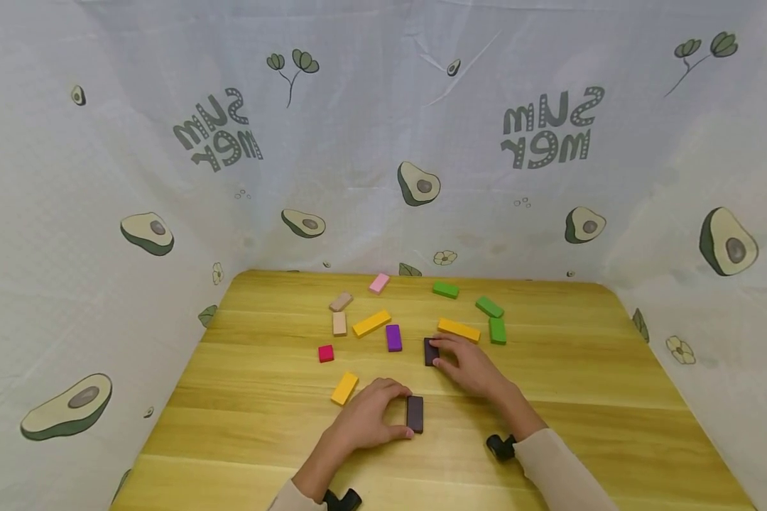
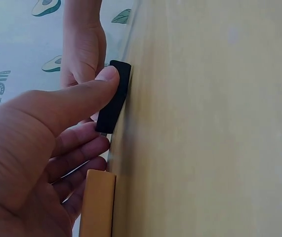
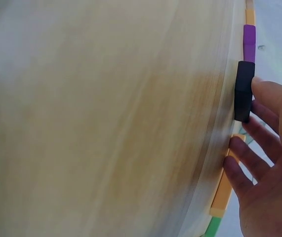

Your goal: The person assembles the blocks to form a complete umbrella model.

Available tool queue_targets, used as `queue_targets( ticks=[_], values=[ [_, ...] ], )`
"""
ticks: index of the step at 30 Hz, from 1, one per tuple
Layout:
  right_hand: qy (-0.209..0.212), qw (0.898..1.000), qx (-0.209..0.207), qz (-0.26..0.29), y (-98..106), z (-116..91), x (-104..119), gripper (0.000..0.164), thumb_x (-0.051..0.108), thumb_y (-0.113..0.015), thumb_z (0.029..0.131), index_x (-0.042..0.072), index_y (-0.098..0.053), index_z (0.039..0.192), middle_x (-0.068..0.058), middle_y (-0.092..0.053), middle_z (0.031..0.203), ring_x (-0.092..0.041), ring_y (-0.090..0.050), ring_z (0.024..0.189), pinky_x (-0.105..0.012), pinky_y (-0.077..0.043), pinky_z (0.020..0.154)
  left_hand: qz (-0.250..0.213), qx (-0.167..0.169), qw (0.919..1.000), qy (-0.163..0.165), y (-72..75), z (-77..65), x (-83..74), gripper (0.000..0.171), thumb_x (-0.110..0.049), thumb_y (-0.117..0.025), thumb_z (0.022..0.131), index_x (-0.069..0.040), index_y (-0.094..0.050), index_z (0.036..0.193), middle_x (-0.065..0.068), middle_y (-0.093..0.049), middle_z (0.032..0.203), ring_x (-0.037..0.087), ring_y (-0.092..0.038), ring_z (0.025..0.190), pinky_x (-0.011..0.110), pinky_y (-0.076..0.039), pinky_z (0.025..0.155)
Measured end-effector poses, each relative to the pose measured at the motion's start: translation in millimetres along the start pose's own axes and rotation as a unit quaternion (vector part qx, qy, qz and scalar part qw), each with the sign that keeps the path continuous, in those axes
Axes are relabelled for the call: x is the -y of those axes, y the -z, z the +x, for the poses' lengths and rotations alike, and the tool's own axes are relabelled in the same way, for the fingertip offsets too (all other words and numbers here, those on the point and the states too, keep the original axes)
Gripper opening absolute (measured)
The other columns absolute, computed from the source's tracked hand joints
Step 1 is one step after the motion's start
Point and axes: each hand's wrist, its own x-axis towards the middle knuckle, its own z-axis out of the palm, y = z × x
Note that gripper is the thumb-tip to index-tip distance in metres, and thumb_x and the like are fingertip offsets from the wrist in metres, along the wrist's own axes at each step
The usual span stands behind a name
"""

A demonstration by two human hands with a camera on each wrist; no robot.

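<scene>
My left hand [image 1: 368,417] pinches a black block [image 1: 415,414] end to end between thumb and forefinger, low over the wooden table. Farther back, my right hand [image 1: 468,362] holds a second black block [image 1: 431,352] the same way, its thumb on the near end. In the right wrist view this black block [image 3: 244,91] stands beside the thumb, and the other fingers spread close to a long orange-yellow block [image 3: 222,192]. A shorter orange-yellow block [image 1: 344,388] lies just beyond my left hand. Between the hands and slightly back is a purple block [image 1: 393,338].
A red cube [image 1: 326,353], two tan blocks [image 1: 339,324] and a long yellow block [image 1: 371,323] lie on the left. A pink block [image 1: 379,284] is near the back edge. Three green blocks [image 1: 497,331] sit back right. A printed curtain [image 1: 358,142] encloses the wooden table [image 1: 243,397].
</scene>
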Motion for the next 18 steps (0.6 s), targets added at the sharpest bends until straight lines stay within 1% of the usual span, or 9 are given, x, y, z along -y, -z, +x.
queue_targets(
  ticks=[5,8,10,13,15,18],
  values=[
    [-0.004,1.000,-0.001,0.002,0.3,-0.6,0.9,0.044,0.028,-0.064,0.103,0.011,-0.062,0.144,-0.012,-0.054,0.153,-0.038,-0.046,0.145,-0.058,-0.036,0.120,-0.003,-0.010,0.9999,-0.008,-2.6,-2.1,1.9,0.063,-0.057,-0.082,0.082,-0.026,-0.066,0.134,-0.008,-0.063,0.137,0.012,-0.057,0.129,0.037,-0.049,0.111],
    [-0.002,1.000,-0.004,-0.001,0.0,0.0,0.7,0.044,0.028,-0.065,0.103,0.011,-0.062,0.143,-0.012,-0.054,0.153,-0.038,-0.047,0.145,-0.058,-0.037,0.120,-0.013,-0.015,0.9998,-0.008,-3.4,-3.1,2.6,0.063,-0.060,-0.079,0.083,-0.027,-0.065,0.136,-0.008,-0.063,0.137,0.013,-0.057,0.130,0.038,-0.049,0.111],
    [-0.001,1.000,-0.003,-0.002,-0.2,0.3,0.6,0.044,0.027,-0.065,0.103,0.011,-0.062,0.144,-0.012,-0.054,0.153,-0.038,-0.047,0.144,-0.058,-0.037,0.120,-0.024,-0.022,0.9994,-0.009,-3.7,-3.7,2.4,0.059,-0.060,-0.076,0.086,-0.029,-0.065,0.136,-0.008,-0.063,0.137,0.013,-0.057,0.130,0.040,-0.049,0.111],
    [-0.001,1.000,-0.001,-0.001,-0.5,0.4,0.4,0.045,0.028,-0.064,0.103,0.011,-0.061,0.144,-0.012,-0.054,0.153,-0.037,-0.047,0.145,-0.058,-0.037,0.120,-0.038,-0.035,0.9985,-0.016,-4.4,-3.9,2.0,0.049,-0.056,-0.073,0.091,-0.031,-0.068,0.133,-0.009,-0.064,0.135,0.013,-0.058,0.128,0.041,-0.049,0.110],
    [0.000,1.000,0.000,-0.001,-0.5,0.0,0.5,0.045,0.027,-0.064,0.103,0.011,-0.061,0.144,-0.012,-0.054,0.153,-0.037,-0.047,0.145,-0.058,-0.037,0.120,-0.045,-0.042,0.9979,-0.022,-5.1,-3.8,2.2,0.043,-0.052,-0.073,0.093,-0.031,-0.070,0.130,-0.009,-0.066,0.133,0.012,-0.058,0.127,0.041,-0.050,0.109],
    [-0.002,1.000,0.000,0.002,-0.4,-1.2,0.1,0.044,0.028,-0.064,0.103,0.011,-0.061,0.144,-0.012,-0.054,0.154,-0.037,-0.046,0.145,-0.057,-0.036,0.120,-0.045,-0.047,0.9973,-0.032,-6.9,-3.5,3.5,0.040,-0.049,-0.074,0.093,-0.029,-0.072,0.128,-0.010,-0.068,0.129,0.011,-0.060,0.125,0.039,-0.051,0.108]
  ],
)
